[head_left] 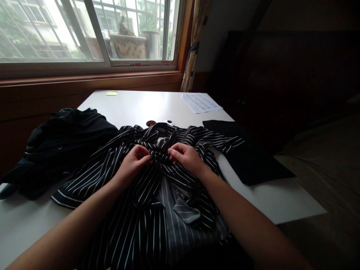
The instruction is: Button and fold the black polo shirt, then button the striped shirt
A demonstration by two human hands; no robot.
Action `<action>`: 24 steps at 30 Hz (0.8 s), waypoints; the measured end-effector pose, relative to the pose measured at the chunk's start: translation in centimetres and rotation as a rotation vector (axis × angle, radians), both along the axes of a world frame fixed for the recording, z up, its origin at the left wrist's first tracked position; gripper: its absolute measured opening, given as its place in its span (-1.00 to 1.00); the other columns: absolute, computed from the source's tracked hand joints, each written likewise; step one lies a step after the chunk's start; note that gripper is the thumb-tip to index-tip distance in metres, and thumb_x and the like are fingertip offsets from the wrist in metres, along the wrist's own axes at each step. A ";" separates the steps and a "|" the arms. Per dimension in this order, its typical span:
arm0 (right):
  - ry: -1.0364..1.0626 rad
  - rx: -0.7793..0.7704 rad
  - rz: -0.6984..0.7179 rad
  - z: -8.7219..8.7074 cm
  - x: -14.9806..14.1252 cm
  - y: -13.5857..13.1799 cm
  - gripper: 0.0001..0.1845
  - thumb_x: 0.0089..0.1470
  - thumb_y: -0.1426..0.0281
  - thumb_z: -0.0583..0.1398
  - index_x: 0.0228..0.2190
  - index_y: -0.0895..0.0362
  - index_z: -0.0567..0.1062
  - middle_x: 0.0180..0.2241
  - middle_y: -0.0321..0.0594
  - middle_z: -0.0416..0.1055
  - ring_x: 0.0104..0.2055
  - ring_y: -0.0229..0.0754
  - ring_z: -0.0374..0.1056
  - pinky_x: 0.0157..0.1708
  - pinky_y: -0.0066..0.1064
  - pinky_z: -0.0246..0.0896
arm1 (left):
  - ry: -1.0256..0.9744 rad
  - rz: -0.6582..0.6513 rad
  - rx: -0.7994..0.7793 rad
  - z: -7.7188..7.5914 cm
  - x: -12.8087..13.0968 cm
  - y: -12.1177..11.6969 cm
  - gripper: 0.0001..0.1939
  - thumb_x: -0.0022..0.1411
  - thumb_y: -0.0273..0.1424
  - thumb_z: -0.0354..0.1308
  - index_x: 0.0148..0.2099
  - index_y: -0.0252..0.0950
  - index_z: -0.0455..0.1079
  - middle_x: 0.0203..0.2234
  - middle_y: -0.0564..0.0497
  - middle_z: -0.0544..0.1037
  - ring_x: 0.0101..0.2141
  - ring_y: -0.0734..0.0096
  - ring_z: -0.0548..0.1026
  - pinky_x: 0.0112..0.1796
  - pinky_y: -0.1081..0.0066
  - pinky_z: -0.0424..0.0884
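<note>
A black shirt with white stripes (135, 217) lies spread and rumpled on the white table, its collar end away from me and its sleeves out to both sides. Part of the front is folded over, showing a greyer inner face. My left hand (133, 162) has thumb and fingers pinched together on the striped cloth left of the middle. Opposite it, my right hand (186, 157) also pinches the cloth, a short gap away. The bunched fabric runs between the two hands. A small whitish label patch (161, 141) shows inside the neck.
Dark clothes (67, 142) are heaped on the table's left side. A flat black cloth (253, 165) hangs over the right edge. Paper sheets (201, 102) and a yellow note (111, 93) lie on the far part of the white table (135, 107). Beyond is a window (56, 30).
</note>
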State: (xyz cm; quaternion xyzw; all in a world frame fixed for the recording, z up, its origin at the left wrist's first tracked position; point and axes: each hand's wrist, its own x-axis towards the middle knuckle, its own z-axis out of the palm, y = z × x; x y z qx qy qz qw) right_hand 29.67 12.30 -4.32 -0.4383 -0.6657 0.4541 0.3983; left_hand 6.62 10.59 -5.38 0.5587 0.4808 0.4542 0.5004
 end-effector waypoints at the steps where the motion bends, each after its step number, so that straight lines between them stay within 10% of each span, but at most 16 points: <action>1: -0.046 0.017 0.047 0.3 0.1 -0.2 -0.70 0.15 0.13 0.20 -0.38 0.12 0.50 -0.50 -0.26 0.47 -0.52 -0.27 0.37 -0.50 -0.43 0.25 | -0.016 -0.008 -0.006 -0.1 0.0 0.0 -0.76 0.11 -0.30 0.28 -0.24 -0.26 0.31 -0.44 0.12 0.48 -0.41 0.42 0.50 -0.32 0.40 0.40; 10: -0.358 0.158 0.479 1.7 0.6 -1.3 -0.75 0.00 0.21 0.32 -0.36 0.14 0.54 -0.49 -0.32 0.43 -0.46 -0.29 0.29 -0.46 -0.47 0.16 | -0.051 -0.008 -0.008 0.2 0.0 -0.2 -0.72 0.13 -0.25 0.31 -0.23 -0.26 0.31 -0.44 0.11 0.51 -0.42 0.40 0.55 -0.33 0.40 0.45; 24: -0.013 -0.064 0.093 2.0 2.9 0.9 -0.72 0.03 0.18 0.28 -0.39 0.17 0.53 -0.46 -0.27 0.41 -0.43 -0.27 0.28 -0.40 -0.42 0.18 | 0.481 -0.190 0.358 1.1 -0.5 -0.9 -0.85 0.27 -0.29 0.15 -0.26 -0.22 0.49 -0.36 0.00 0.55 -0.34 0.33 0.48 -0.28 0.37 0.39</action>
